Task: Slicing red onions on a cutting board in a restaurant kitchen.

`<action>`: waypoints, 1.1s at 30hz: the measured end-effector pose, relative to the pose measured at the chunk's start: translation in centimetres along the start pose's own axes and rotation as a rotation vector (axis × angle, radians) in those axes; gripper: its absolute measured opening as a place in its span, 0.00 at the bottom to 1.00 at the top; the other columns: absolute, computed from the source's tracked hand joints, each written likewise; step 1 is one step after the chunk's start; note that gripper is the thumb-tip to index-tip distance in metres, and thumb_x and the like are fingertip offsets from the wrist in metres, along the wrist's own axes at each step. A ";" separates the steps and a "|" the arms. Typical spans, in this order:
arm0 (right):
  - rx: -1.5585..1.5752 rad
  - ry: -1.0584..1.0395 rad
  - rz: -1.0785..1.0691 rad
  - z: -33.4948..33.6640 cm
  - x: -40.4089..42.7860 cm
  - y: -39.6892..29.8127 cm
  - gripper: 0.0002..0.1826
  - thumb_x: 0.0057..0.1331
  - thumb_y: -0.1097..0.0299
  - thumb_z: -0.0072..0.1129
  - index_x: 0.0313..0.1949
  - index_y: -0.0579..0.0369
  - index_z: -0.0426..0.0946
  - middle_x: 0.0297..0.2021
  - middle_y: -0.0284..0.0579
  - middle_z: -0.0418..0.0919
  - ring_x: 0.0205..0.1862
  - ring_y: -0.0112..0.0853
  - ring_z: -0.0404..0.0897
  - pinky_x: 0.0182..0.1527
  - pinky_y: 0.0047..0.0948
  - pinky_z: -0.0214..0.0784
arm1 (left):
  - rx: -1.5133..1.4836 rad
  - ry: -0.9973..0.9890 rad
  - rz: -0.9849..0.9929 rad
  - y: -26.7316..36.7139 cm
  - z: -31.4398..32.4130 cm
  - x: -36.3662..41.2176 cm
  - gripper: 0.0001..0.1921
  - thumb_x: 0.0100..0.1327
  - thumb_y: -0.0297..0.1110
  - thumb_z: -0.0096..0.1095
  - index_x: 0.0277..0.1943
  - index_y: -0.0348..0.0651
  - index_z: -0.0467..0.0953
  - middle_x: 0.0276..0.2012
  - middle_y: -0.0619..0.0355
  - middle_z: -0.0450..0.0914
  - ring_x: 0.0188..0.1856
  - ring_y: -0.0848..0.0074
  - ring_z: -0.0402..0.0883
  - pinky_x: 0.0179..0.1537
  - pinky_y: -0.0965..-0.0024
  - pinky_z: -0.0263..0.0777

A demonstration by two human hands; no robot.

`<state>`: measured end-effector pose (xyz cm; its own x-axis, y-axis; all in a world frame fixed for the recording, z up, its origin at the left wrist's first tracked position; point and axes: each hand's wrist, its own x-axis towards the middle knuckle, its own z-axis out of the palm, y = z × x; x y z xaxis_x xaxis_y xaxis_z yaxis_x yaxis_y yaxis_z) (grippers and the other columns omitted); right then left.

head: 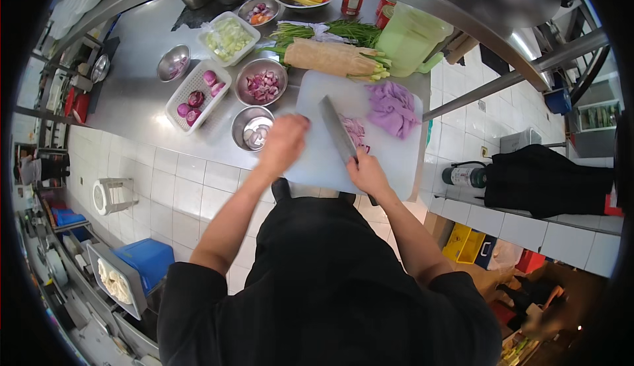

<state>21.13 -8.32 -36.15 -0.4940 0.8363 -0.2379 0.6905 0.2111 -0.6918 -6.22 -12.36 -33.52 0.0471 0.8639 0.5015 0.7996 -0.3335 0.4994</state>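
My right hand [369, 170] grips the handle of a broad-bladed kitchen knife [338, 126], whose blade slants across a white cutting board [317, 158]. Thinly sliced red onion [353, 129] lies against the blade's right side. A crumpled purple cloth [394, 108] rests on the board's right part. Motion blurs my left hand [285, 141], which hovers with curled fingers over the board's left edge. Something dark red shows at its fingertips, too blurred to name. Partly behind that hand stands a steel bowl [238, 129] with pale peeled pieces in it.
Left of the board are a steel bowl of onion skins [240, 91], a white basket of red onions [173, 103] and a tub of chopped pale-green vegetable [230, 39]. Paper-wrapped green stalks [327, 58] and a green plastic pitcher [408, 39] border its far side. A metal rail [475, 91] crosses at right.
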 end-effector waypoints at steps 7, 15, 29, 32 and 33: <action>-0.205 -0.011 -0.060 -2.1 -1.2 -3.5 0.13 0.74 0.64 0.53 0.47 0.63 0.72 0.30 0.67 0.84 0.34 0.64 0.85 0.40 0.63 0.76 | -0.109 -0.055 -0.003 2.9 4.9 -5.1 0.15 0.63 0.22 0.68 0.53 0.37 0.82 0.54 0.50 0.82 0.60 0.56 0.80 0.61 0.59 0.76; -0.396 -0.247 -0.043 -4.6 -3.5 -6.8 0.14 0.72 0.70 0.49 0.52 0.66 0.71 0.30 0.61 0.86 0.35 0.59 0.88 0.40 0.59 0.79 | -0.100 -0.093 -0.080 2.0 4.7 -4.4 0.12 0.66 0.23 0.67 0.52 0.36 0.81 0.51 0.49 0.82 0.52 0.54 0.80 0.55 0.55 0.77; -0.536 -0.327 -0.089 -6.0 -4.0 -9.0 0.08 0.70 0.75 0.50 0.47 0.63 0.70 0.32 0.60 0.87 0.35 0.53 0.90 0.39 0.54 0.81 | -0.050 -0.212 -0.087 2.1 4.4 -4.3 0.16 0.62 0.23 0.67 0.53 0.37 0.81 0.52 0.50 0.83 0.53 0.56 0.81 0.56 0.57 0.78; -0.492 -0.341 -0.066 -4.9 -3.1 -7.8 0.07 0.71 0.74 0.50 0.46 0.63 0.70 0.32 0.62 0.87 0.36 0.56 0.89 0.41 0.57 0.80 | -0.055 -0.174 -0.077 2.1 4.5 -4.2 0.15 0.63 0.23 0.67 0.53 0.37 0.81 0.53 0.50 0.83 0.53 0.56 0.81 0.55 0.57 0.78; -0.437 -0.297 -0.081 -3.7 -2.4 -6.6 0.08 0.72 0.72 0.49 0.46 0.64 0.70 0.32 0.63 0.86 0.37 0.58 0.89 0.41 0.58 0.79 | -0.054 -0.173 -0.076 2.0 4.6 -4.3 0.15 0.63 0.23 0.67 0.53 0.37 0.81 0.53 0.50 0.83 0.53 0.56 0.81 0.55 0.57 0.78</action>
<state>19.72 -9.88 -28.48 -0.6395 0.6426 -0.4220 0.7682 0.5133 -0.3825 -2.08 -14.94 -37.93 0.0940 0.9377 0.3346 0.7717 -0.2810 0.5706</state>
